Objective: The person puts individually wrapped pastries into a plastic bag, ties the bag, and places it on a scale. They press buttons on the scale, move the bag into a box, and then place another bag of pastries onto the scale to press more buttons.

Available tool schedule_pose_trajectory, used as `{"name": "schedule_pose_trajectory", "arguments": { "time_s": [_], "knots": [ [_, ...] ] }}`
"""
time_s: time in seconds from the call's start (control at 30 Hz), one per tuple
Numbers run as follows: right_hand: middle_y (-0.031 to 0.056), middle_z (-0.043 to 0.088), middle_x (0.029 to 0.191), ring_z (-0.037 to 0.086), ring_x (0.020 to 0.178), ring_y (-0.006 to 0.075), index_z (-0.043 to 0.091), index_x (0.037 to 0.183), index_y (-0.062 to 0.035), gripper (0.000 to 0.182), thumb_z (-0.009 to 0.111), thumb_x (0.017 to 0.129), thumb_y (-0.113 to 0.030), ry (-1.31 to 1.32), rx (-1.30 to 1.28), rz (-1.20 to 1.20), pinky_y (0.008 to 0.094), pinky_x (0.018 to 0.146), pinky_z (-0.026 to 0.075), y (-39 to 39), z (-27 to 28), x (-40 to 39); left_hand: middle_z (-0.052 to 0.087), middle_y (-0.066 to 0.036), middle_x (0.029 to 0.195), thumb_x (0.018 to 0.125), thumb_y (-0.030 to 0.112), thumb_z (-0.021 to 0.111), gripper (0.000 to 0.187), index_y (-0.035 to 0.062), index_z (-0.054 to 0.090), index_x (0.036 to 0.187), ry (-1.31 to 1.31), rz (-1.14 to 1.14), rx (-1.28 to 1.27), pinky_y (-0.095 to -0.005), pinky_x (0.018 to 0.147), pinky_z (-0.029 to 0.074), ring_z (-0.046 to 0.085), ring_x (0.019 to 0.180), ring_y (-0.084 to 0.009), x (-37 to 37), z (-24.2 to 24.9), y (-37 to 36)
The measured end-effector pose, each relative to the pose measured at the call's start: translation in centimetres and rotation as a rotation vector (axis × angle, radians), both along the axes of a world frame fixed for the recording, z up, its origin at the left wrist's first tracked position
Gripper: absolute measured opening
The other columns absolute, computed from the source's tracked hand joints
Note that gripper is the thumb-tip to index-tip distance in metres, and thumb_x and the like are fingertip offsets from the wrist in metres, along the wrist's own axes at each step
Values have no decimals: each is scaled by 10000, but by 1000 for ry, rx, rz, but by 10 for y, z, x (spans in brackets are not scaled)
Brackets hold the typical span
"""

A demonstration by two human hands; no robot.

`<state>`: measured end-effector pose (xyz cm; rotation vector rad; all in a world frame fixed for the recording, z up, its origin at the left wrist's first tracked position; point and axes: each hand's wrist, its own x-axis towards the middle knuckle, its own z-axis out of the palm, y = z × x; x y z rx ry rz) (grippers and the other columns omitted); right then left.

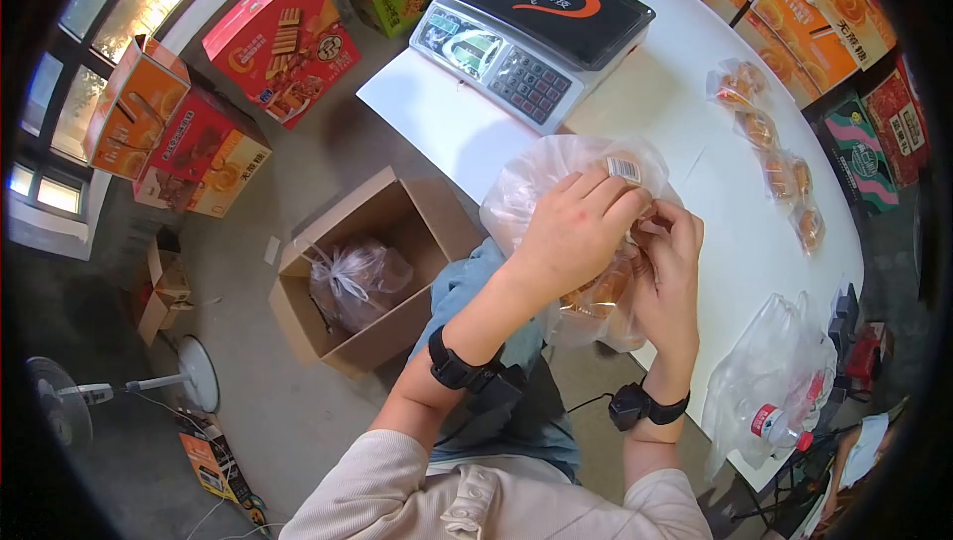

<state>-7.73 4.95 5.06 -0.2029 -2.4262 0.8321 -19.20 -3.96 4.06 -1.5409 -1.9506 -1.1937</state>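
A clear plastic bag (pixel 516 178) of wrapped bread rolls rests at the near edge of the white table, against my lap. A white barcode label (pixel 623 169) shows on its far side. My left hand (pixel 576 227) lies over the bag's top, its fingers curled and pinching the gathered plastic. From the right, my right hand (pixel 670 277) grips the same gathered part, thumb and fingers bent together. Exactly how the plastic is twisted between my fingertips is hidden. Wrapped rolls (pixel 596 294) show through the bag below my hands.
An open cardboard box (pixel 372 346) on the floor at left holds a tied bag (pixel 359 282). A weighing scale (pixel 526 44) stands at the table's back. Several wrapped rolls (pixel 779 173) line the right side, with plastic bags (pixel 759 371) and a bottle (pixel 776 428) nearer. A fan stands far left.
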Motion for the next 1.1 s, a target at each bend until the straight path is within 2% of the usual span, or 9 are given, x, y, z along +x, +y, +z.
{"name": "schedule_pose_trajectory", "arguments": {
  "time_s": [0.37, 0.5, 0.6, 0.7, 0.77, 0.83, 0.9, 0.97, 1.1],
  "knots": [
    [97, 490, 1098, 362, 1028, 295, 572, 851, 22, 185, 539, 683, 92, -1, -30, -295, 373, 888, 324, -15, -2, -3, 552, -70, 807, 636, 84, 587, 247, 43, 563, 879, -40, -41, -31, -322, 704, 456, 549, 802, -239, -1, -1, -1],
    [91, 495, 1105, 352, 1047, 289, 583, 819, 12, 118, 544, 714, 51, 0, -45, -270, 365, 908, 309, -6, -10, 2, 551, -61, 831, 689, 120, 623, 182, 44, 571, 847, -124, -153, -36, -334, 723, 451, 541, 813, -240, -3, 2, -2],
    [90, 494, 1125, 339, 1079, 281, 576, 829, 4, 88, 525, 758, 10, 41, -197, -187, 357, 930, 293, -3, -12, 5, 546, -58, 833, 731, 142, 621, 126, 55, 579, 812, -78, -226, -90, -348, 750, 439, 534, 831, -233, -9, 0, -4],
    [99, 493, 1135, 335, 1092, 293, 560, 822, -1, 63, 521, 789, -38, 79, -189, -156, 380, 947, 274, 0, -13, 5, 532, -48, 835, 715, 141, 634, 111, 69, 592, 789, -55, -195, -100, -344, 775, 408, 513, 844, -229, -9, 0, -5],
    [107, 482, 1142, 338, 1084, 311, 549, 795, -20, 71, 568, 776, -86, 72, 39, -236, 424, 945, 262, 0, -13, 4, 523, -43, 845, 711, 139, 638, 105, 70, 599, 780, -50, -155, -118, -342, 787, 386, 500, 849, -225, -8, 1, -5],
    [102, 476, 1142, 340, 1077, 313, 548, 776, -35, 93, 599, 755, -110, 149, 62, -280, 436, 935, 264, -3, -11, 4, 513, -38, 854, 708, 136, 642, 98, 70, 606, 771, -45, -114, -136, -340, 799, 365, 488, 855, -222, -7, 3, -5],
    [98, 470, 1142, 342, 1071, 316, 548, 757, -51, 120, 630, 734, -135, 229, 85, -322, 448, 926, 267, -4, -8, 7, 497, -43, 874, 709, 119, 639, 89, 49, 610, 756, -195, -136, -88, -344, 817, 330, 459, 872, -228, -7, 6, -7],
    [81, 462, 1130, 341, 1063, 304, 556, 762, -81, 142, 664, 688, -136, 123, 353, -190, 444, 903, 283, -3, -4, 15, 497, -51, 881, 713, 113, 635, 84, 39, 610, 742, -254, -155, -81, -351, 827, 320, 451, 883, -233, -7, 8, -8],
    [74, 471, 1103, 358, 1039, 301, 559, 751, -90, 149, 670, 653, -112, 25, 471, -184, 445, 882, 298, -6, -4, 8, 499, -66, 896, 726, 104, 621, 91, 15, 610, 707, -327, -236, -100, -366, 844, 297, 437, 897, -248, -8, 9, -8]
  ]
}}
